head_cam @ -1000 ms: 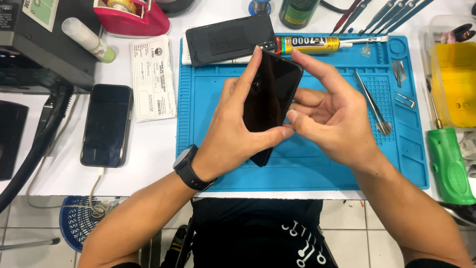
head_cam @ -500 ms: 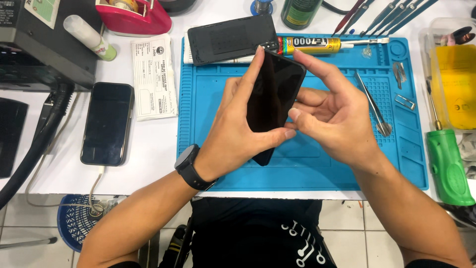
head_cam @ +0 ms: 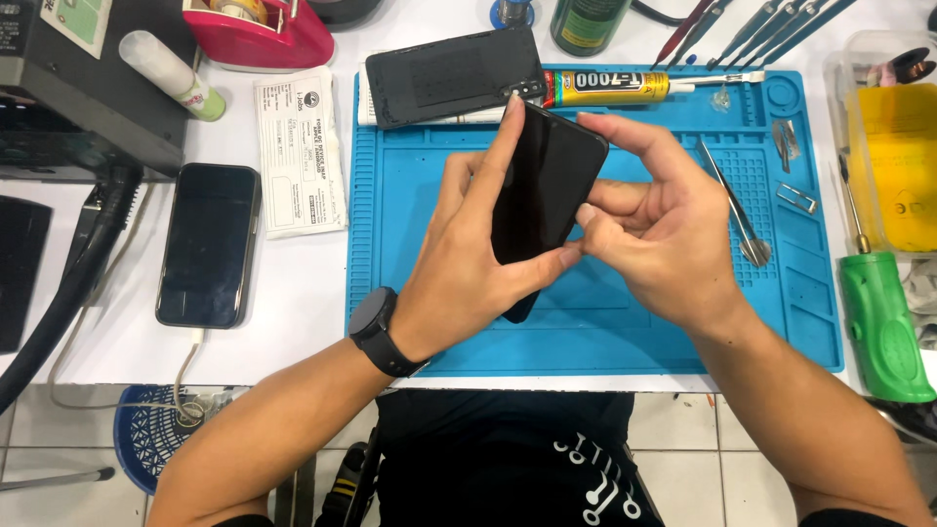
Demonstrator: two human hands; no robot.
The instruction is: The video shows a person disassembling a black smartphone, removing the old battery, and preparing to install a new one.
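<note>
Your white tabletop [head_cam: 293,293] carries a blue repair mat [head_cam: 605,332], and above the mat you hold a black smartphone [head_cam: 542,200] tilted. Your left hand [head_cam: 468,263] grips its back; your right hand [head_cam: 654,244] pinches its right edge. You seem to press the edges closed; next needs even pressure. Tweezers [head_cam: 732,200] lie near.

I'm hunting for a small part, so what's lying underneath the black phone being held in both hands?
Under the black phone lies the blue work mat. The left hand and right hand grip the phone above it. The mat directly beneath phone and hands is covered, so any small part there cannot be seen.
</note>
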